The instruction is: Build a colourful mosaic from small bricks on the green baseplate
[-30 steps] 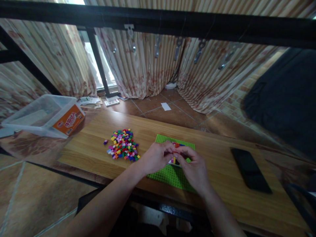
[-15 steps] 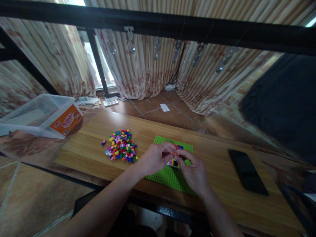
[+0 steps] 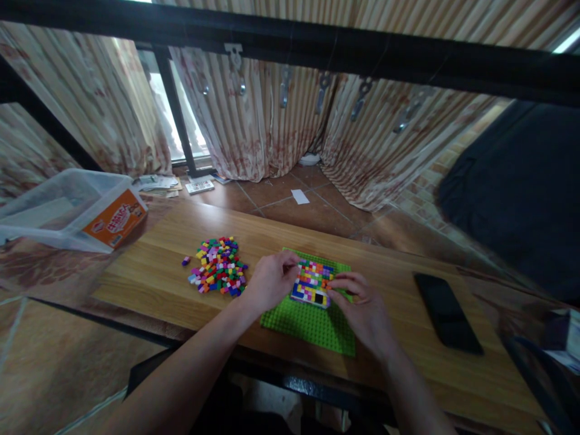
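A block of small multicoloured toy bricks [image 3: 312, 279] sits on a green studded baseplate [image 3: 312, 326], with a white and black strip along its near side. My left hand [image 3: 272, 279] is at the block's left edge, thumb and fingers curled together; whatever they hold, if anything, is hidden. On the other side, my right hand [image 3: 366, 305] pinches a small orange brick [image 3: 327, 284] between thumb and fingertips at the block's right edge. To the left of the baseplate lies a loose heap of small coloured bricks [image 3: 220, 266].
The wooden table [image 3: 154, 266] carries a black phone [image 3: 447, 311] on the right. Past its left end stands a clear plastic box [image 3: 67, 208] with an orange label. A dark metal bar [image 3: 290, 42] crosses above, before striped curtains [image 3: 290, 133].
My hands have moved apart, the left one leftward and the right one slightly rightward, uncovering the brick block between them. The view has shifted a little.
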Demonstrator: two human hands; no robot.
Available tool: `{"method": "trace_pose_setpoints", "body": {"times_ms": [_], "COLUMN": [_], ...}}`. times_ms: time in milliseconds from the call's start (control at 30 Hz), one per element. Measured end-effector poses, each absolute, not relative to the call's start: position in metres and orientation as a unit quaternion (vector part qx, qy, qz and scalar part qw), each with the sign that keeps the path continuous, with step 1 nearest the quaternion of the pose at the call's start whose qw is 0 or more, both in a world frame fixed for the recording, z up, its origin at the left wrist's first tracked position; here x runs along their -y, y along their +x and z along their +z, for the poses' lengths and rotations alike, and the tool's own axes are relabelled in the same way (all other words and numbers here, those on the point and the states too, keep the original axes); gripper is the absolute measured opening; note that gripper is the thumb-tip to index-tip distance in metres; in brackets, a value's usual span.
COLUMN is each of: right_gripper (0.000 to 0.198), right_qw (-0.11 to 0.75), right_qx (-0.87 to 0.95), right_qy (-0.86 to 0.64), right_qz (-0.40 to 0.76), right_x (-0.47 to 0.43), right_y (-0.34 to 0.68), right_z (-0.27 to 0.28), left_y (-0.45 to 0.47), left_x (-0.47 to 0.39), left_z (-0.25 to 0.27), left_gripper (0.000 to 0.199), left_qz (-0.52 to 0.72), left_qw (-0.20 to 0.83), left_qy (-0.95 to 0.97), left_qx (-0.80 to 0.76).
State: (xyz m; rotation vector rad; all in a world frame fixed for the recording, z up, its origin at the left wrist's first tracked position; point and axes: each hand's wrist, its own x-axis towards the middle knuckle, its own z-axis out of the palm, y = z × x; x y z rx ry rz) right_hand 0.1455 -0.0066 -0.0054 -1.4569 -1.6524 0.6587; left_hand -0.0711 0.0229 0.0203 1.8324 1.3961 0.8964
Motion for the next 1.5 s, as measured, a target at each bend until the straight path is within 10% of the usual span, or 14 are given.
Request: {"method": "trace_pose_setpoints", "body": {"times_ms": [1500], "right_gripper": [0.044], "right_qw": [0.485], "right_qx": [0.401], "right_qy": [-0.575], "right_qz": [0.523], "right_x": [-0.005], "right_y": [0.138], "right_z": [-0.017], "left_y": [-0.069], "left_x": [-0.021], "left_z": [0.012], "left_gripper": [0.014], "left_qz": [0.289], "left_qw": [0.301], "left_qy": [0.73], "left_qx": [-0.542]}}
